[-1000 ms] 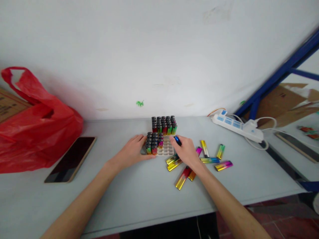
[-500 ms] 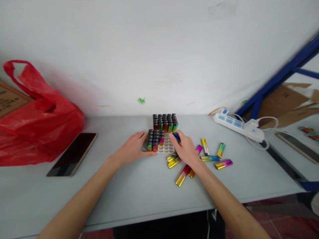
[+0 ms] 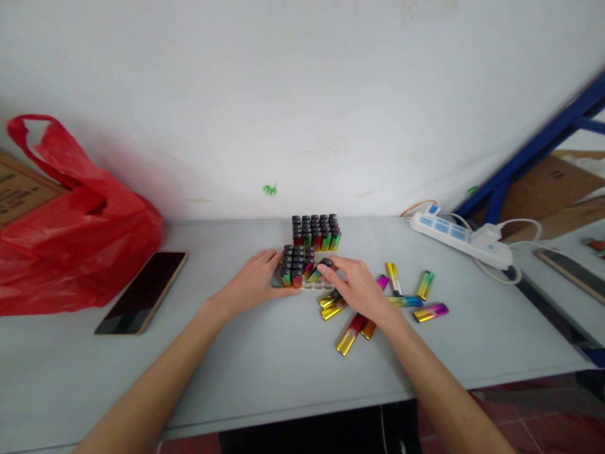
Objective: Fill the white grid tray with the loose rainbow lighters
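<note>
A pale tray (image 3: 324,285) with round-edged slots lies on the table, its left part filled with several upright black-topped lighters (image 3: 297,265). My left hand (image 3: 253,277) is at the tray's left side, thumb along the near edge and fingers against the lighters, gripping the filled end. Between the thumb and fingers of my right hand (image 3: 354,280) is a tilted blue-and-yellow lighter (image 3: 316,274), its lower end over the slots beside the standing ones. Behind stands a full block of lighters (image 3: 316,232). Several loose lighters, one red and gold (image 3: 348,337), lie around my right hand.
A red plastic bag (image 3: 85,233) and a phone (image 3: 142,293) are on the left. At the right lies a white power strip (image 3: 454,236) with cables, near a blue metal frame (image 3: 534,151) and cardboard. A wall rises behind the table (image 3: 265,366).
My right hand has turned the lighter it holds, whose coloured body now shows, and brought it lower and left over the slots. My left hand stays at the tray. The view has shifted slightly.
</note>
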